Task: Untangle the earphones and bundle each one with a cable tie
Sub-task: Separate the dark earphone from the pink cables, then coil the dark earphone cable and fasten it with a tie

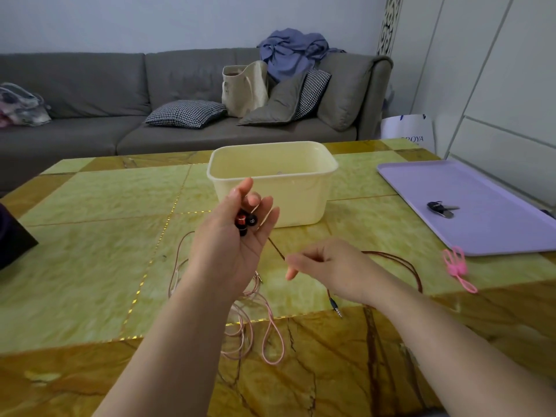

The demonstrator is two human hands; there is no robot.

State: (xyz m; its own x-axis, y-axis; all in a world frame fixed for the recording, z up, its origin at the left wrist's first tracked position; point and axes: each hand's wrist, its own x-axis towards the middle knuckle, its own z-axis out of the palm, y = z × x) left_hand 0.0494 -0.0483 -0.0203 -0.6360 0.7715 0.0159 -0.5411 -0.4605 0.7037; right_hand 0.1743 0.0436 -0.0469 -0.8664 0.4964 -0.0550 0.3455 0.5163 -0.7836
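Your left grip point(231, 245) clasps the earbuds point(245, 221) and your right grip point(325, 266) pinches the red cable point(275, 247), so a hard pull could tighten knots with the pink cable point(243, 323).

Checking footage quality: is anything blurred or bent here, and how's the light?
Head view: right hand, pinching the dark cable, motion-blurred at its fingertips; left hand holding the earbuds sharper; wide-angle lens leans the wall panels; light soft, dim, no hard shadows.

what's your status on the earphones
Left hand holds red earbuds, right hand pinches dark red cable. Pink cable loose on table. Pink cable ties untouched beside tray.
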